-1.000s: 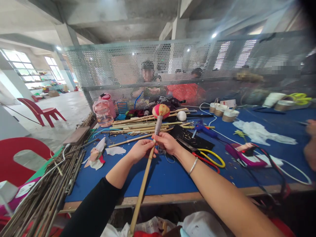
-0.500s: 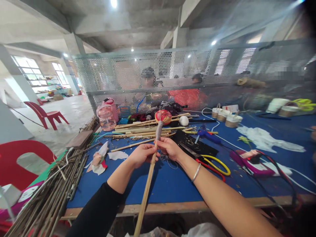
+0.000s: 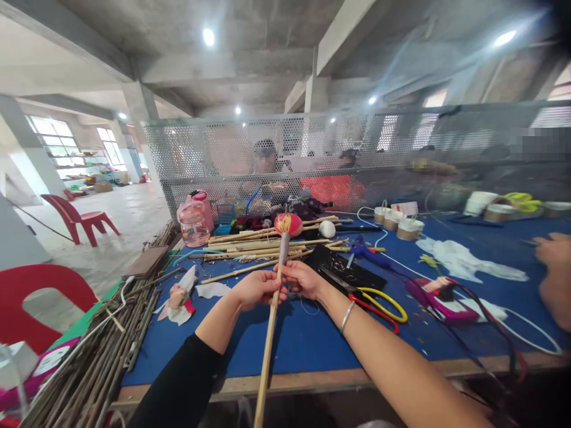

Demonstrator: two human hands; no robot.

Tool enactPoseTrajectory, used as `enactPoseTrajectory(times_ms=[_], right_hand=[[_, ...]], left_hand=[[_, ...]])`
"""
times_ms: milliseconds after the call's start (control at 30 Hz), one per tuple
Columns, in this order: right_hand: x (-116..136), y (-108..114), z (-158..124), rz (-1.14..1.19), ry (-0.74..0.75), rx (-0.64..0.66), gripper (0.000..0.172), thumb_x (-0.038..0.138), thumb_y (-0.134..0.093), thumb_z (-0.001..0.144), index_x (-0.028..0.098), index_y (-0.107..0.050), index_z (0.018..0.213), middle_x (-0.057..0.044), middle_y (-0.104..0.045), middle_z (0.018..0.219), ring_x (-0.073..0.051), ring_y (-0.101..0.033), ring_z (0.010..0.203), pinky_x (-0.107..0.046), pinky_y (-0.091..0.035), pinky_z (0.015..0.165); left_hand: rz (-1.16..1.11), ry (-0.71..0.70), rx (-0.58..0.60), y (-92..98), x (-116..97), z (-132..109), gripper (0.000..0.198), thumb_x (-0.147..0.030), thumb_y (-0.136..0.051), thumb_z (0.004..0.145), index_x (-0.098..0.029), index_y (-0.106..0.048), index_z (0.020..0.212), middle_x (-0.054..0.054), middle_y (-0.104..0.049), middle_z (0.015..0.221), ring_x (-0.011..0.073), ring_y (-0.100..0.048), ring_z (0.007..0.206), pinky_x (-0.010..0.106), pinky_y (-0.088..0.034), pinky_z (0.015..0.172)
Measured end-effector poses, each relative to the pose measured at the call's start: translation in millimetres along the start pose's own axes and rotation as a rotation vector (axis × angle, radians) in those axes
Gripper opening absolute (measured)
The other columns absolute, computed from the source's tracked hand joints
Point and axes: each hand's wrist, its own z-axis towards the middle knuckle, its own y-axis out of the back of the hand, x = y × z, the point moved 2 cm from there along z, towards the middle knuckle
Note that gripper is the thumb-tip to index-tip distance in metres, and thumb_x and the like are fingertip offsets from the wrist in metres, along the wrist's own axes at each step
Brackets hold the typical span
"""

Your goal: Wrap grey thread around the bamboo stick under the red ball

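Observation:
Both my hands hold a long pale wooden stick (image 3: 269,345) over the table's front half. My left hand (image 3: 259,289) is closed around it, fingers wrapped from the left. Just above, my right hand (image 3: 302,278) pinches it where a grey wrapping (image 3: 284,249) begins. On the far end sits a red and yellow ball-shaped head (image 3: 288,224). Thin grey thread (image 3: 309,306) trails below my right hand. Scissors (image 3: 379,302) with yellow and red handles lie right of it, partly over a black cloth (image 3: 357,267).
Wooden sticks (image 3: 250,244) and a white ball (image 3: 327,229) lie behind my hands. A glue gun (image 3: 372,248), white cups (image 3: 408,227) and a purple device (image 3: 441,302) are to the right. Long twigs (image 3: 102,339) line the left edge. Another person's hand (image 3: 553,255) shows far right.
The stick's head has turned, showing more yellow streaks at its front. My view has tilted up slightly. Both hands stay on the stick. Another person's hand has come further in at right.

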Motion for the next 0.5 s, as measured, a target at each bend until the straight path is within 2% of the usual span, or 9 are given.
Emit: enactPoseTrajectory(times_ms=[67,200,267,367,500], right_hand=[[-1.2,1.0,-0.2,-0.024,0.016,-0.031,0.038,0.043,-0.072,0.063,0.013,-0.056,0.077,0.006,-0.047,0.048,0.000,-0.022,0.033,-0.019,-0.006,0.035],[-3.9,2.1,1.9,-0.091,0.043,-0.125,0.037,0.043,-0.074,0.061,0.014,-0.051,0.068,0.010,-0.033,0.040,-0.001,-0.019,0.032,-0.021,-0.005,0.035],[-4.0,1.6,2.5,-0.111,0.044,-0.138,0.038,0.044,-0.074,0.060,0.014,-0.051,0.067,0.011,-0.031,0.039,-0.001,-0.018,0.032,-0.022,-0.004,0.035],[-1.6,1.1,2.0,-0.081,0.053,-0.136,0.038,0.044,-0.073,0.061,0.014,-0.053,0.072,0.012,-0.028,0.039,-0.001,-0.016,0.032,-0.022,-0.004,0.035],[1.2,0.0,0.1,0.016,0.021,-0.067,0.043,0.043,-0.075,0.059,0.013,-0.056,0.084,0.013,-0.030,0.040,-0.001,-0.015,0.034,-0.020,-0.004,0.037]], left_hand=[[0.026,0.013,-0.010,-1.5,0.4,-1.2,0.039,-0.040,-0.075,0.064,-0.012,-0.055,0.084,0.006,-0.064,0.072,0.0113,-0.060,0.059,0.024,-0.046,0.059],[0.247,-0.076,-0.189,-0.8,0.7,1.2,0.043,-0.048,-0.074,0.059,-0.014,-0.051,0.070,-0.003,-0.054,0.053,0.0071,-0.049,0.044,0.020,-0.037,0.046],[0.306,-0.104,-0.234,0.4,1.0,3.2,0.044,-0.048,-0.076,0.056,-0.014,-0.049,0.066,-0.004,-0.051,0.049,0.0060,-0.046,0.041,0.020,-0.036,0.045],[0.269,-0.127,-0.201,1.9,0.0,4.2,0.043,-0.046,-0.077,0.055,-0.014,-0.051,0.067,-0.004,-0.053,0.051,0.0061,-0.048,0.044,0.021,-0.041,0.049],[0.139,-0.086,-0.056,1.0,-3.0,0.8,0.041,-0.044,-0.077,0.058,-0.011,-0.059,0.075,0.002,-0.060,0.066,0.0079,-0.055,0.054,0.023,-0.046,0.057]])
